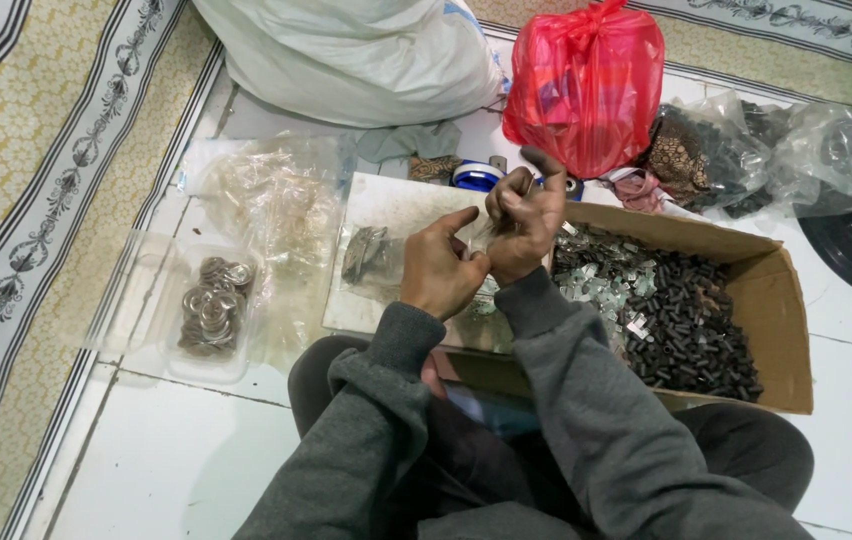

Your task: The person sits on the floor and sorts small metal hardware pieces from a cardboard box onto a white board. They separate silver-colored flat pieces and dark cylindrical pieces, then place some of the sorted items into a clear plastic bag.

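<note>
1. The left hand [443, 268] has its fingers curled in, thumb and forefinger stretched toward the right hand and pinching a small clear piece [479, 240] between the two hands; what the piece is cannot be told.
2. The right hand [524, 222] has its fingers bent and pressed on the same piece from the other side, with one finger raised above the rest. The two hands touch at the fingertips.
3. Both hands are held up over the near left corner of the box [781, 300], back sides facing the camera. The grey sleeves [556, 400] run back to the lap, forearms angled inward so the wrists nearly meet.
4. The box lies on the tiled floor [176, 450] and holds black cylinders [691, 330] on its right side and small silvery parts [606, 275] on its left.
5. A white board [391, 205] lies left of the box, with a small bag of dark parts [364, 252] on it.
6. Further left, a clear tray [156, 340] holds metal rings [212, 305].
7. A red bag [586, 85] and a white sack [346, 55] stand at the far edge of the floor.
</note>
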